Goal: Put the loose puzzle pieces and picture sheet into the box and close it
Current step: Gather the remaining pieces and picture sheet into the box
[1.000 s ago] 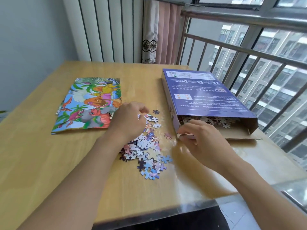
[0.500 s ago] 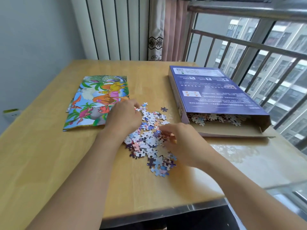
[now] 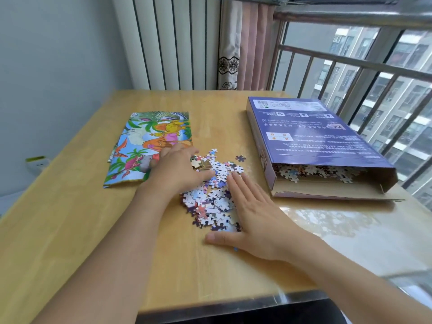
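Puzzle pieces [image 3: 210,199] lie heaped between left hand [image 3: 177,171] and right hand [image 3: 254,218], fingers straight.

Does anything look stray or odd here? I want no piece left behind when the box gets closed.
One dark puzzle piece lies alone on the table, apart from the pile that the left hand and right hand flank, towards the box. The picture sheet is creased. Nothing looks damaged.
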Motion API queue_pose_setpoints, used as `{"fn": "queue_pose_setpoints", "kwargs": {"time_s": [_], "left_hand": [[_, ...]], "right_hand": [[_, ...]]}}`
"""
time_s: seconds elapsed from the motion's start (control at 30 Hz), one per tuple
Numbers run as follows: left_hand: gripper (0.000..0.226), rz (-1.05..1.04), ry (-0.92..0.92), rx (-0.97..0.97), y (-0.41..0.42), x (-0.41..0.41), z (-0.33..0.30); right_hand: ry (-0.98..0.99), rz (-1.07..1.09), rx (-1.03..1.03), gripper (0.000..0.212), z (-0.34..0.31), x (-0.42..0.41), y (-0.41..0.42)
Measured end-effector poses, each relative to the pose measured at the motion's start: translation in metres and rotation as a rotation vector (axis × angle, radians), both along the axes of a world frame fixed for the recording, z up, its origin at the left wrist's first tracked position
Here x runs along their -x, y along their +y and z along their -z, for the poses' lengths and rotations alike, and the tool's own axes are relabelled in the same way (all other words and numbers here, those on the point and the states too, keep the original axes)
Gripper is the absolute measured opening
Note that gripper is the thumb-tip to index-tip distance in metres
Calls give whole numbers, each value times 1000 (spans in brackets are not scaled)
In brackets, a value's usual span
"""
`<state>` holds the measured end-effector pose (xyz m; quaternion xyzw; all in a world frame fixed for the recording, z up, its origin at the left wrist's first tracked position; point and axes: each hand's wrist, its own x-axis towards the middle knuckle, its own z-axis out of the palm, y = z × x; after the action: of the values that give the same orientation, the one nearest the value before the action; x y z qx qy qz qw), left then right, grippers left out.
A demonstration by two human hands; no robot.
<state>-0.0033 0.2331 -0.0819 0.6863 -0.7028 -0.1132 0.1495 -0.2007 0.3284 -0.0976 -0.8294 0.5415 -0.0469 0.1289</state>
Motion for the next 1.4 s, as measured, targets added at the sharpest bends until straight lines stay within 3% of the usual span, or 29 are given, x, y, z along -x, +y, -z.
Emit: {"fn": "queue_pose_setpoints", "kwargs": {"time_s": [0.13, 0.33, 0.53, 0.7, 0.83, 0.9, 1.0, 1.1, 1.23, 1.4], "left_hand": [[76, -50, -79, -27, -7, 0, 9], [67, -60, 52, 82, -8, -20, 20], [58, -100, 309, 73, -10, -23, 23], [45, -105, 333, 134, -6, -20, 25], [39, -125, 412, 198, -6, -19, 26], [38, -121, 410, 216, -6, -18, 26], [36, -128, 416, 253, -3, -16, 23], [37, -219, 240, 334, 5, -21, 12], [48, -281, -31, 152, 23, -21, -7], [42, -220, 145, 97, 58, -9, -4]], "right_hand": [[-72, 42, 41, 138, 0, -11, -32], [-115, 149, -23, 148, -4, -22, -77], [-105, -8, 107, 104, -2, -24, -78], [-116, -80, 249, 71, 5, -27, -74], [-140, -98, 304, 57, 7, -28, -73], [-157, -95, 325, 66, 8, -26, -72], [-142, -26, 199, 101, -2, -23, -63], [11, 16, 116, 126, -6, -25, -53], [44, 76, 239, 106, 3, -32, -53], [-46, 66, 240, 81, 4, -34, -64]]}}
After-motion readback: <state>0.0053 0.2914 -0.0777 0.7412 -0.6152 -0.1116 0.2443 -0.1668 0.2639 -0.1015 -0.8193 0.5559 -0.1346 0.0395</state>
